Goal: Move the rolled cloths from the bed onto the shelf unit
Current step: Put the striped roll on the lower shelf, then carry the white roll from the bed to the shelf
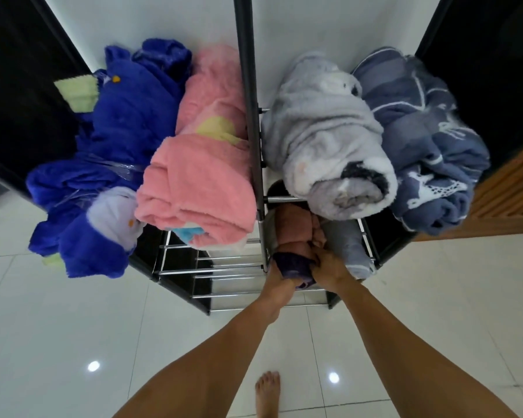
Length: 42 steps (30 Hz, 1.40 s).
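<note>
I look down on a metal shelf unit with rod shelves. On its top level lie rolled cloths: a blue one, a pink one, a light grey one and a navy patterned one. On a lower shelf sit a brown roll and a grey roll. Both my hands hold a dark purple rolled cloth at the front of that lower shelf, under the brown roll. My left hand grips its left side, my right hand its right side.
A black upright pole rises through the unit's middle. Black fabric side panels flank the unit. A wooden slatted piece stands at the right. White glossy floor tiles lie below, with my bare foot on them.
</note>
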Each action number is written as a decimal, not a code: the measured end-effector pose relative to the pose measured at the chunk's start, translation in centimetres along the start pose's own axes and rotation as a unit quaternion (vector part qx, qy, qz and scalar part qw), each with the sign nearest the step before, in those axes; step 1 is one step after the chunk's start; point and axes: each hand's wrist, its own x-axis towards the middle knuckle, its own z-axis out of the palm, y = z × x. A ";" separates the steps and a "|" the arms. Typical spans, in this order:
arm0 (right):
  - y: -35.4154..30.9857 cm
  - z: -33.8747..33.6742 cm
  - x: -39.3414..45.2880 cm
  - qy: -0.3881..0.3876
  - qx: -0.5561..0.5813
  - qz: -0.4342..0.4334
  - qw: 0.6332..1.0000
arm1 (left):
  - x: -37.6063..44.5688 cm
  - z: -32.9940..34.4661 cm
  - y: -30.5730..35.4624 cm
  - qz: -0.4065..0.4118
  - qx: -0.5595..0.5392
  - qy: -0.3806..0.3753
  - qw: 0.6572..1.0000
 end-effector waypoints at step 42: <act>17.8 31.3 -81.9 0.608 0.521 0.536 0.268 | -56.2 22.4 -37.0 0.040 0.557 -0.678 0.478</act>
